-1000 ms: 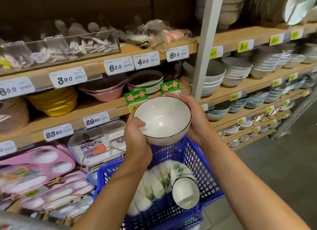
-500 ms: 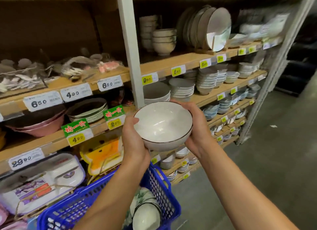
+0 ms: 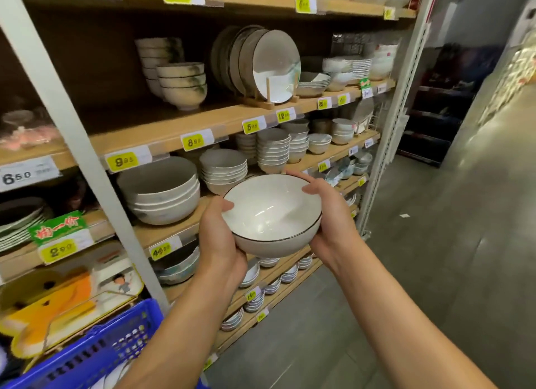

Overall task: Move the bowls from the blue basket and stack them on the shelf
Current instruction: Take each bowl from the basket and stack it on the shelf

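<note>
I'm holding the white bowl (image 3: 272,214) with the dark rim in mid-air, in front of the shelf (image 3: 165,232), mouth up and tipped slightly my way. My left hand (image 3: 217,243) cups its left side, thumb on the rim. My right hand (image 3: 333,229) clasps the right side, fingers curled over the rim. Stacked bowls (image 3: 162,194) sit just behind. The blue basket (image 3: 95,351) is low left, well apart.
</note>
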